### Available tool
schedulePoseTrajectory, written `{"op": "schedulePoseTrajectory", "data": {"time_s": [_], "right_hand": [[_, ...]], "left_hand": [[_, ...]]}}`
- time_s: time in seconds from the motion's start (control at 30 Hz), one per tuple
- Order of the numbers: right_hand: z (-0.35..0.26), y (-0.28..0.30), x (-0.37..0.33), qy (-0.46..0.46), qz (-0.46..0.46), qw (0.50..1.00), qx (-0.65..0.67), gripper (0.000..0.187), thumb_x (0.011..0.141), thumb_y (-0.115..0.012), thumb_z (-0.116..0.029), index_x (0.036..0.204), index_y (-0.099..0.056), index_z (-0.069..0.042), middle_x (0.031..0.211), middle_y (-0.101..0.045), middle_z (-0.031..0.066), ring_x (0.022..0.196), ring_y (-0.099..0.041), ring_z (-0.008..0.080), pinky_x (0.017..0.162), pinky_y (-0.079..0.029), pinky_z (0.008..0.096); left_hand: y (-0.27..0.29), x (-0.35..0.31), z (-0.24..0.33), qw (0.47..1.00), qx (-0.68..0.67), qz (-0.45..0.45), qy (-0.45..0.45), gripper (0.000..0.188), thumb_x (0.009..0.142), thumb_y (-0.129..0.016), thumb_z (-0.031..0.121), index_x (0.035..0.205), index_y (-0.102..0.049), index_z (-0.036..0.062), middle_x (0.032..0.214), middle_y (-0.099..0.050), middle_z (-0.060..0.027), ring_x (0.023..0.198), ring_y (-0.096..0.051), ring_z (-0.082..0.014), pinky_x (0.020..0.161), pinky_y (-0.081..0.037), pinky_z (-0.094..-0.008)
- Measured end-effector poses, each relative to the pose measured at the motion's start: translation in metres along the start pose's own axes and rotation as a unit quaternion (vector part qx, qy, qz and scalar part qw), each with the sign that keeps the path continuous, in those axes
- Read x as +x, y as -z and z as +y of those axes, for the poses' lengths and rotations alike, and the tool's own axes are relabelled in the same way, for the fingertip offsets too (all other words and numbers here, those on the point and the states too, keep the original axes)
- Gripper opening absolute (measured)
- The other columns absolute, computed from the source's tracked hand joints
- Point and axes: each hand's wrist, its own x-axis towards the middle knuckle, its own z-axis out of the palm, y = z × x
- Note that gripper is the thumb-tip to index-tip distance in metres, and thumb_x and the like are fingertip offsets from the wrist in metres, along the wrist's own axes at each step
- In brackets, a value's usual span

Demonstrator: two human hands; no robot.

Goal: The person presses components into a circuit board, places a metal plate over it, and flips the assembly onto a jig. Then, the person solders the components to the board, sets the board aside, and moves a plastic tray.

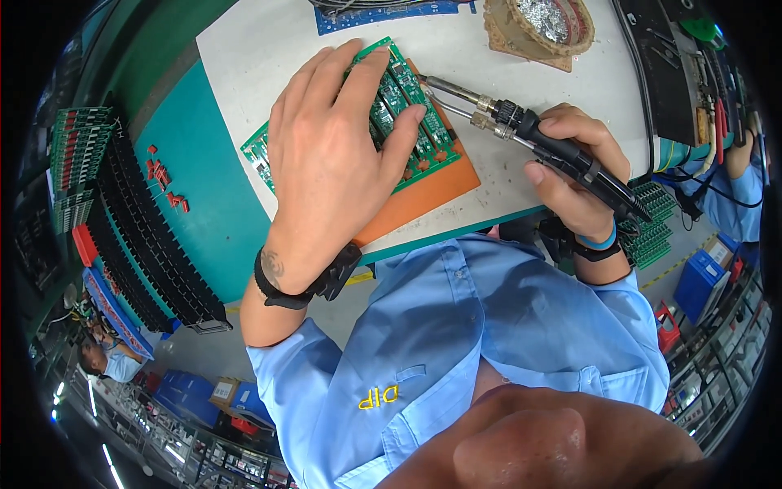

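A green circuit board panel (420,104) lies on an orange-brown backing board (432,191) at the table's middle. My left hand (330,130) rests palm down across the panel, fingers stretched and apart, hiding much of its left part. The thumb reaches over the panel's strips. In my right hand (582,159) is a black soldering iron (562,151) with a thin metal tube alongside its shaft. Its tip points left, at the right edge of the panel; whether it touches is too small to tell.
A round tan container of silvery scraps (547,20) stands at the far right. Blue boards with dark cables (383,16) lie at the far edge. Small red components (163,175) are scattered on the teal mat, beside black slotted racks (155,220) holding green boards (77,155). Tools crowd the right edge.
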Motion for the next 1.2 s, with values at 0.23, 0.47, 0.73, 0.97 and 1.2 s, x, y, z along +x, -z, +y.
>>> {"op": "schedulePoseTrajectory", "data": {"time_s": [0.23,0.47,0.73,0.97,1.2], "right_hand": [[0.002,0.001,0.000,-0.002,-0.009,1.000,-0.001,0.040,0.078,-0.080,0.006,0.114,-0.063,0.007,0.101,-0.070,0.0172,0.088,-0.068,0.0197,0.077,-0.055,0.0283],[0.002,0.002,0.001,-0.002,-0.019,1.000,-0.002,0.041,0.078,-0.081,0.005,0.115,-0.063,0.006,0.101,-0.070,0.0169,0.086,-0.069,0.0201,0.076,-0.054,0.0284],[0.002,0.003,-0.001,0.014,-0.015,1.000,-0.020,0.043,0.078,-0.080,0.005,0.116,-0.062,0.006,0.100,-0.069,0.0170,0.088,-0.067,0.0208,0.078,-0.054,0.0291],[-0.001,0.001,-0.005,0.015,0.019,1.000,-0.004,0.045,0.077,-0.080,0.006,0.118,-0.061,0.006,0.100,-0.068,0.0179,0.088,-0.067,0.0221,0.078,-0.053,0.0307],[-0.005,-0.008,-0.001,0.033,-0.003,0.999,0.011,0.044,0.077,-0.079,0.007,0.117,-0.061,0.007,0.100,-0.068,0.0181,0.088,-0.067,0.0215,0.077,-0.054,0.0297]], "left_hand": [[-0.001,-0.001,0.000,1.000,-0.002,-0.005,0.004,0.046,0.084,-0.082,0.023,0.122,-0.069,0.0004,0.128,-0.068,-0.0172,0.114,-0.065,-0.0371,0.096,-0.053,-0.0434],[-0.001,-0.001,-0.001,1.000,-0.002,-0.003,0.000,0.047,0.084,-0.082,0.023,0.122,-0.069,0.0005,0.128,-0.068,-0.0171,0.114,-0.065,-0.0369,0.096,-0.053,-0.0436],[0.000,-0.002,-0.001,1.000,0.000,-0.004,0.002,0.046,0.084,-0.082,0.024,0.122,-0.070,0.0006,0.128,-0.068,-0.0178,0.115,-0.065,-0.0371,0.097,-0.053,-0.0438],[-0.001,-0.002,-0.002,1.000,0.002,0.001,0.000,0.047,0.084,-0.082,0.026,0.122,-0.070,0.0011,0.129,-0.068,-0.0182,0.117,-0.064,-0.0374,0.097,-0.052,-0.0449],[0.007,-0.004,-0.001,0.999,0.034,0.025,0.000,0.049,0.080,-0.083,0.024,0.122,-0.070,0.0028,0.132,-0.064,-0.0184,0.122,-0.060,-0.0372,0.104,-0.045,-0.0470]]}}
